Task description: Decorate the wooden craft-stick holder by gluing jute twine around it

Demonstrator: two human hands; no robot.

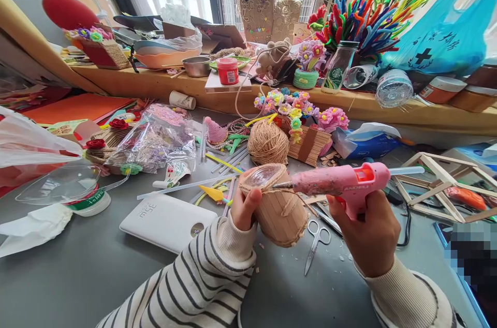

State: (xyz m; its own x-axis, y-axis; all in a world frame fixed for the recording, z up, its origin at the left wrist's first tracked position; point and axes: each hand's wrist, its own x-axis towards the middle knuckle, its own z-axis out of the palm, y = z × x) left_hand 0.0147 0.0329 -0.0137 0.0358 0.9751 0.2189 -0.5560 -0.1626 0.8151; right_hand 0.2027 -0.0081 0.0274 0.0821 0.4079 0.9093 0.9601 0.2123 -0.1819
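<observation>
My left hand is wrapped round a small cup covered in flat wooden sticks, tilted so its clear plastic opening faces up. Twine runs along the cup's rim and base. In my right hand is a pink hot glue gun, gripped by its handle, with a clear glue stick poking out of the back. The gun's nozzle meets the twine-edged rim close to my left thumb. Small scissors lie on the table just right of the cup.
Behind the cup sits a ball of twine among pipe-cleaner flowers. A white power bank lies left of my left hand. To the right stands a wooden stick frame. A crowded ledge runs along the window, holding jars and a blue bag.
</observation>
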